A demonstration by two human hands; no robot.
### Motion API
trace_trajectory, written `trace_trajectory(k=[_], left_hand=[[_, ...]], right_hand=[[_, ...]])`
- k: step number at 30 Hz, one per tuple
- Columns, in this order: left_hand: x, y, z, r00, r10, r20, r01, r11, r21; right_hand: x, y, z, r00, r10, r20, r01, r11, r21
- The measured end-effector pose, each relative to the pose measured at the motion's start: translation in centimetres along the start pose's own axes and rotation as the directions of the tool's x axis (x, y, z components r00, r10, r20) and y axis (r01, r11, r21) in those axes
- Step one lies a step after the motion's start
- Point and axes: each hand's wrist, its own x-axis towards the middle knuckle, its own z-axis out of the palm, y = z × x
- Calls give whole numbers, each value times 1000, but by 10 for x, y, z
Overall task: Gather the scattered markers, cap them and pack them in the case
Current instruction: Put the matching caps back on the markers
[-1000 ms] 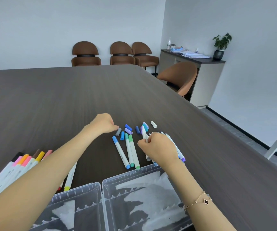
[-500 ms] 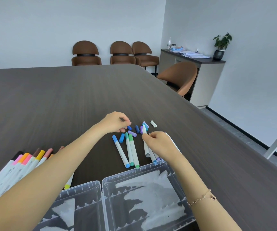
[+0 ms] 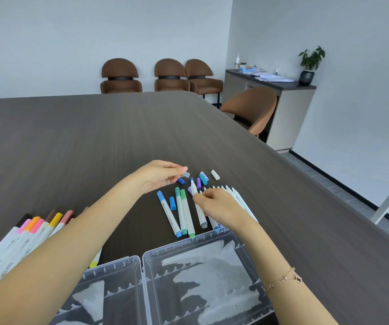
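Clear case (image 3: 188,277) cut off by the bottom edge; left marker row (image 3: 24,233) partly hidden beneath the forearm; uncapped markers (image 3: 235,198) partly behind right hand (image 3: 221,205).

open case (image 3: 203,252) nearest on table (image 3: 95,141); loose markers (image 3: 181,212) behind it; capped markers (image 3: 31,235) left.

You're in an office meeting room. You see a long dark conference table (image 3: 118,141), brown chairs (image 3: 121,77) lining the wall, and a sideboard (image 3: 282,99) holding papers (image 3: 271,77) and a potted plant (image 3: 310,64).
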Motion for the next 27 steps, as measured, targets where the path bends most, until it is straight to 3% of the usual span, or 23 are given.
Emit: trace_trajectory(k=[4, 14, 22, 27], left_hand=[[-1, 0, 1, 999, 5, 54, -2, 999, -48], [-3, 2, 6, 999, -11, 34, 14, 995, -99], [-8, -6, 12, 994, -22, 110, 25, 999, -23], [-8, -3, 16, 1000, -2, 2, 2, 996, -94]], right_hand=[[-2, -3, -2, 1000, -21, 10, 21, 1000, 1], [-3, -4, -2, 999, -35, 33, 35, 999, 0], [-5, -4, -2, 998, -63, 13, 63, 998, -17], [-5, -3, -2, 998, -57, 16, 58, 998, -31]])
